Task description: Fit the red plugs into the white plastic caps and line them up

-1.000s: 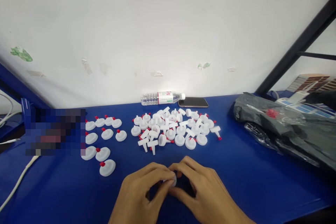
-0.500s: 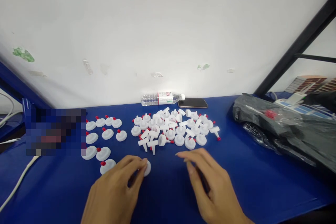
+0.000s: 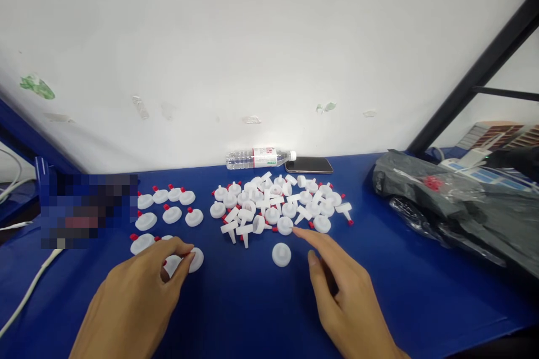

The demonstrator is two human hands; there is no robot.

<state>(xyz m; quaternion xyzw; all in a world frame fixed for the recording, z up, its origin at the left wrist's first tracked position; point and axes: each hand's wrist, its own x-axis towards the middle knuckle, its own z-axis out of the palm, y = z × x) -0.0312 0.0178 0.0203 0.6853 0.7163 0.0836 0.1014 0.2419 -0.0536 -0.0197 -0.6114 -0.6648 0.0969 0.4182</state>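
My left hand (image 3: 135, 291) pinches a white nozzle cap (image 3: 196, 260) between thumb and fingertips, low over the blue table at the left. Around and behind it stand several white caps with red tips (image 3: 172, 214), spaced out in loose rows; some are partly hidden by the hand. On the right, my right hand (image 3: 345, 286) has thumb and index finger apart, holding nothing. Its index fingertip reaches the front edge of a heap of white nozzle caps (image 3: 272, 214); whether it touches one I cannot tell. A lone white cap (image 3: 281, 254) lies left of my right thumb.
Behind the heap lie a clear plastic bottle (image 3: 244, 159) on its side and a dark phone (image 3: 309, 165). A grey plastic bag (image 3: 438, 190) covers the right side of the table. A white cable (image 3: 33, 291) runs along the left, and a white wall (image 3: 269, 56) rises behind.
My left hand has moved left with a cap towards the rows. A cap now lies alone before the heap, and my right index finger has shifted slightly forward to the heap's edge.
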